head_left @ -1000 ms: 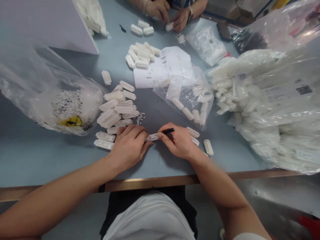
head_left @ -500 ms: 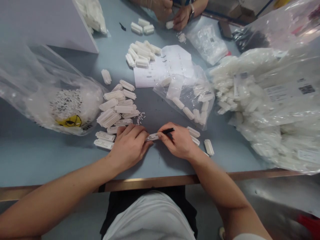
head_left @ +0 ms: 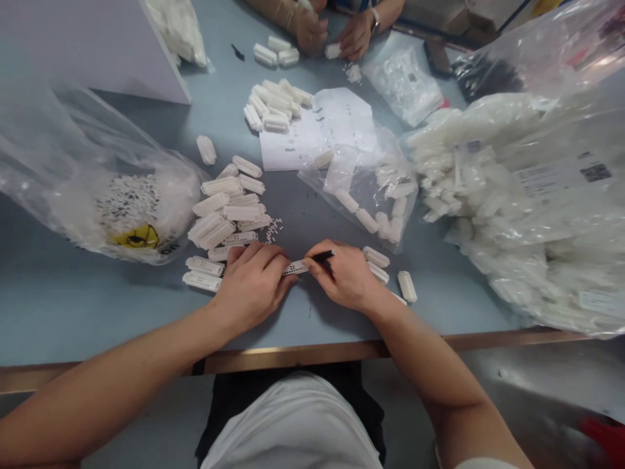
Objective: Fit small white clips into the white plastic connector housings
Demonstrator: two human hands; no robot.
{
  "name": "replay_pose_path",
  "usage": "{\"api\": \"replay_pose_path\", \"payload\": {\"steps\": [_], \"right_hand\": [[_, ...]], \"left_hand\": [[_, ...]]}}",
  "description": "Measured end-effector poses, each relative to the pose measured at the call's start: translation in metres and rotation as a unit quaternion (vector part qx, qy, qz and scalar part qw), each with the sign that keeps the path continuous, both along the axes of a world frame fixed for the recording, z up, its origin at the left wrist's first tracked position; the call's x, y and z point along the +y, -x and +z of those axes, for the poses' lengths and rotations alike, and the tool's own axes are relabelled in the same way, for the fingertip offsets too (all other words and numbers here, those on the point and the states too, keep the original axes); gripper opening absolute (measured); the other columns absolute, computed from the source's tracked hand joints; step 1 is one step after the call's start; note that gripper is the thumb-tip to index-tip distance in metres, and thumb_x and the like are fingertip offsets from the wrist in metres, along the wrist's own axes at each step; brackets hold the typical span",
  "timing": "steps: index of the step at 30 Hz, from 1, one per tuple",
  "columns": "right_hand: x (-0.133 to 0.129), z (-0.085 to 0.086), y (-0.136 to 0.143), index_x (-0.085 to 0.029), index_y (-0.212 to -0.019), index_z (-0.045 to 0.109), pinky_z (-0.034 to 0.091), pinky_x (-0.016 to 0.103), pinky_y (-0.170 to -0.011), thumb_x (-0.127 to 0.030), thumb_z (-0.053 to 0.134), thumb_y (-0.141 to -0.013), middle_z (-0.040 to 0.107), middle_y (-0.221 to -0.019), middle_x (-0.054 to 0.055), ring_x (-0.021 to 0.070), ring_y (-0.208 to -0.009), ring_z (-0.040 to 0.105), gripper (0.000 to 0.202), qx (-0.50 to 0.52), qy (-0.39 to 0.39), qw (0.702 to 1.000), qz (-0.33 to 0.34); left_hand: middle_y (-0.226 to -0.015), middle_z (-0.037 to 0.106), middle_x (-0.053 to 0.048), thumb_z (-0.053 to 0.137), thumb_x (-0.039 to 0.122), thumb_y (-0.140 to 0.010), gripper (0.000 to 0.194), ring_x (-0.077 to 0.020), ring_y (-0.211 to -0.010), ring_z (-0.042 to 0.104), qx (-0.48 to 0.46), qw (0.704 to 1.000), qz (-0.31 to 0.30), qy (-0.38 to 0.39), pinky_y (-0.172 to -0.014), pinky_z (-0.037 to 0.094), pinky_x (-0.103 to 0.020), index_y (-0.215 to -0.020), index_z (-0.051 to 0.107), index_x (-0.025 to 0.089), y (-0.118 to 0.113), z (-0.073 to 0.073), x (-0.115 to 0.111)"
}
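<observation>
Head view: my left hand (head_left: 254, 283) is clamped on the left end of a white perforated piece (head_left: 294, 268), low over the table (head_left: 312, 319), dark holes facing up. My right hand (head_left: 342, 275), fingers together, is clamped on a black tool (head_left: 323, 256), fingertips at the piece's right end; tool tip hidden, can't tell if it touches. Clock directions from that piece: loose white bits (head_left: 274, 229) near at 11; heap of white pieces (head_left: 229, 212) at 10, reaching my left fingers; bag with yellow label (head_left: 139, 215) farther at 10; paper (head_left: 288, 148) at 12, partly under clear bag (head_left: 359, 189) at 1; more pieces (head_left: 375, 257) at 3, just beside my right hand; bulky bags (head_left: 512, 215) at 2 to 3. Far at 12, another person's hands (head_left: 356, 36), one holding a white block (head_left: 333, 51).
</observation>
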State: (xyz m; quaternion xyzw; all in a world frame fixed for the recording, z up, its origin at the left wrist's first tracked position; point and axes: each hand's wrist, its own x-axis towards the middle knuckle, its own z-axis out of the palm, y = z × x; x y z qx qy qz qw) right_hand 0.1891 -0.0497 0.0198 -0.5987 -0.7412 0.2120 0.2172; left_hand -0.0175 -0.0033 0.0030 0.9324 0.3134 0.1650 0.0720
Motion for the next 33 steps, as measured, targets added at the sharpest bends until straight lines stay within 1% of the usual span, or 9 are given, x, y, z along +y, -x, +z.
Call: {"api": "replay_pose_path", "payload": {"steps": [6, 11, 14, 27, 33], "right_hand": [[0.0007, -0.0007, -0.0009, -0.020, -0.098, 0.064, 0.048, 0.031, -0.074, -0.036, 0.052, -0.100, 0.074, -0.089, 0.007, 0.0217, -0.084, 0.070, 0.020, 0.000, 0.003, 1.000, -0.003], [-0.0002, 0.0010, -0.0038, -0.021, -0.096, 0.066, 0.049, 0.028, -0.075, -0.032, 0.054, -0.099, 0.074, -0.088, 0.004, 0.0184, -0.083, 0.070, 0.016, 0.054, -0.036, 0.998, -0.013], [-0.0012, 0.0033, -0.0042, -0.021, -0.094, 0.066, 0.050, 0.027, -0.075, -0.031, 0.054, -0.099, 0.074, -0.087, 0.003, 0.0172, -0.081, 0.070, 0.016, 0.069, -0.045, 0.997, -0.010], [-0.0015, 0.0028, -0.0039, -0.022, -0.096, 0.065, 0.050, 0.029, -0.075, -0.032, 0.053, -0.099, 0.073, -0.088, 0.004, 0.0186, -0.083, 0.069, 0.016, 0.055, -0.024, 0.998, -0.004], [-0.0016, 0.0032, -0.0036, -0.020, -0.096, 0.065, 0.050, 0.029, -0.074, -0.032, 0.053, -0.099, 0.073, -0.088, 0.005, 0.0188, -0.083, 0.070, 0.017, 0.053, -0.028, 0.998, 0.004]], "left_hand": [[-0.101, 0.070, -0.010, 0.060, 0.037, -0.095, 0.021, -0.0292, -0.094, 0.060, -0.002, 1.000, 0.001, -0.006, -0.079, 0.042, -0.044, -0.093, 0.068, 0.017, 0.0001, -0.0001, -0.0001], [-0.101, 0.070, -0.010, 0.061, 0.036, -0.095, 0.021, -0.0294, -0.094, 0.060, -0.006, 1.000, 0.001, 0.003, -0.080, 0.042, -0.044, -0.093, 0.068, 0.017, -0.0001, 0.0004, 0.0000], [-0.100, 0.070, -0.010, 0.061, 0.037, -0.095, 0.022, -0.0292, -0.093, 0.060, -0.008, 1.000, 0.000, 0.002, -0.079, 0.043, -0.044, -0.092, 0.068, 0.017, -0.0002, 0.0006, -0.0002], [-0.101, 0.071, -0.009, 0.060, 0.037, -0.095, 0.021, -0.0294, -0.094, 0.061, -0.006, 1.000, 0.002, -0.004, -0.078, 0.043, -0.045, -0.092, 0.067, 0.017, -0.0001, -0.0002, 0.0001], [-0.101, 0.070, -0.011, 0.061, 0.036, -0.095, 0.021, -0.0297, -0.094, 0.061, -0.003, 1.000, 0.000, 0.005, -0.078, 0.043, -0.045, -0.093, 0.068, 0.017, -0.0002, 0.0012, -0.0003]]}}
